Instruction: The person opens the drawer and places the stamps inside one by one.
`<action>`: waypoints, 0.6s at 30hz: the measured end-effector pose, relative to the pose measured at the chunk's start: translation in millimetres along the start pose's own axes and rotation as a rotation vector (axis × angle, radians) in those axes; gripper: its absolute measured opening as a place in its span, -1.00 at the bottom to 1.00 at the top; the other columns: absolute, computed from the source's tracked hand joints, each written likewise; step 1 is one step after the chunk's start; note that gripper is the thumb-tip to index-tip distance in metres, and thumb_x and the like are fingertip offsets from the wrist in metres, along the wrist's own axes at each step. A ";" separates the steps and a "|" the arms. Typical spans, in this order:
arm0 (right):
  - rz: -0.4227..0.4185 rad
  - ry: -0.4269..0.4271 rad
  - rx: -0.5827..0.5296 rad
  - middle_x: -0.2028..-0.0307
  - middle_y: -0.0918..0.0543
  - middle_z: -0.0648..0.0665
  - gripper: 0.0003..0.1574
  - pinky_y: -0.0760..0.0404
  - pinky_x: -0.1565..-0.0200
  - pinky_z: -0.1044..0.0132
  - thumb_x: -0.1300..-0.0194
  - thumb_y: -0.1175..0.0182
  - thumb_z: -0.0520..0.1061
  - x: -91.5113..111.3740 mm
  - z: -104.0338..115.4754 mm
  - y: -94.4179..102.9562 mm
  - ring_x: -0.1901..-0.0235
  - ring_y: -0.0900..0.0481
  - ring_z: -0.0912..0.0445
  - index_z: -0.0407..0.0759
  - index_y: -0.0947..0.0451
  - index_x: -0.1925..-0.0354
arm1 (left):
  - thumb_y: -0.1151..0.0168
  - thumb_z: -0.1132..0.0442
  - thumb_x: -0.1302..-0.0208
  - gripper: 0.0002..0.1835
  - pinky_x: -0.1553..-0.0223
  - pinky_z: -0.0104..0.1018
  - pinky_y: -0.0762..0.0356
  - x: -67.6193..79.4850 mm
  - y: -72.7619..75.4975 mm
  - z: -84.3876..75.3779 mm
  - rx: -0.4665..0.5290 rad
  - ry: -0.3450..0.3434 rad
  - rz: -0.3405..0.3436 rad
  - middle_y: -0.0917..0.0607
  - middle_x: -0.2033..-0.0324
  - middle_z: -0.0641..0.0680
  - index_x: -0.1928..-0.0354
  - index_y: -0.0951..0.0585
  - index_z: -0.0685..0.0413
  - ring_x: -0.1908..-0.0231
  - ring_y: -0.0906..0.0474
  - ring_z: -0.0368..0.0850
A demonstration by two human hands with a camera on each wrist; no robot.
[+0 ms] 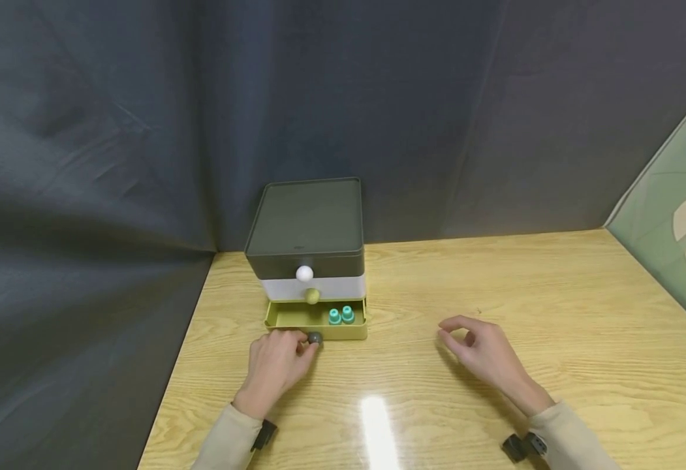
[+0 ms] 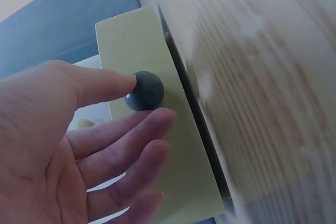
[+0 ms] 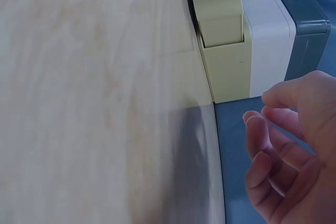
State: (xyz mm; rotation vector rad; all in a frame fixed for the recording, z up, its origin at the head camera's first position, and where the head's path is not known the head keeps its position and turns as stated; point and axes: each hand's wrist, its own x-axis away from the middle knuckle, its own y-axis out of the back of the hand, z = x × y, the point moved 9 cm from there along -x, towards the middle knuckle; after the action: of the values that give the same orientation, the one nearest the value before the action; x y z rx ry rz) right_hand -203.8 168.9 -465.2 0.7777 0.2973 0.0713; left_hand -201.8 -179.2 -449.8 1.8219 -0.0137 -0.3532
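A small three-tier drawer box [image 1: 307, 219] stands at the back left of the table, with a dark top tier, a white middle and a yellow-green bottom. Its bottom drawer [image 1: 345, 333] is pulled partway out. Inside it, toward the right, stand two turquoise stepped pieces [image 1: 347, 314]. My left hand [image 1: 278, 362] pinches the dark round knob [image 2: 147, 92] of that drawer between thumb and fingers. Off to the right, my right hand [image 1: 483, 349] is held over the table, fingers loosely bent and holding nothing; the right wrist view shows the same hand [image 3: 289, 145].
The wooden table [image 1: 425, 287] extends right and forward of the box. Dark cloth [image 1: 425, 117] hangs behind and on the left. A patterned green panel [image 1: 683, 215] borders the right side. The upper tiers carry a white knob [image 1: 304, 273] and a yellow-green knob [image 1: 312, 296].
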 end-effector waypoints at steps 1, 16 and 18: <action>-0.004 -0.001 0.004 0.52 -0.73 0.04 -0.81 -0.29 0.72 0.40 -0.40 -0.42 -0.14 0.8 -1.4 0.9 0.76 -0.27 0.36 -0.17 -0.78 0.05 | -0.48 0.00 -0.31 -0.79 0.66 -0.39 -0.23 -0.9 -0.3 0.3 0.003 -0.001 -0.003 -0.65 0.66 -0.20 0.43 -0.81 -0.10 0.71 -0.32 -0.32; 0.002 -0.014 0.026 0.73 -0.53 0.15 -0.79 -0.28 0.72 0.40 -0.43 -0.39 -0.09 7.2 -13.2 8.9 0.77 -0.28 0.36 -0.16 -0.78 0.04 | -0.31 0.00 -0.49 -0.55 0.66 -0.28 -0.18 -18.4 -16.1 7.6 0.040 0.058 0.051 -0.37 0.77 -0.11 0.65 -0.58 -0.15 0.72 -0.29 -0.17; 0.007 -0.019 0.026 0.72 -0.55 0.15 -0.79 -0.29 0.72 0.39 -0.43 -0.39 -0.09 7.2 -13.8 9.4 0.77 -0.31 0.35 -0.16 -0.78 0.04 | -0.30 0.00 -0.49 -0.59 0.66 -0.28 -0.18 -20.1 -17.2 9.3 0.046 0.076 0.056 -0.38 0.77 -0.11 0.60 -0.65 -0.13 0.72 -0.30 -0.17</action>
State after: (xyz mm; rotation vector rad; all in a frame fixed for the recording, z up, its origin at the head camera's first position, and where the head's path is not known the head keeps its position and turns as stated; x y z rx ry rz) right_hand -200.5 186.3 -469.6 0.8045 0.2775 0.0667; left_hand -226.2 -179.3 -463.6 1.8752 -0.0208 -0.2459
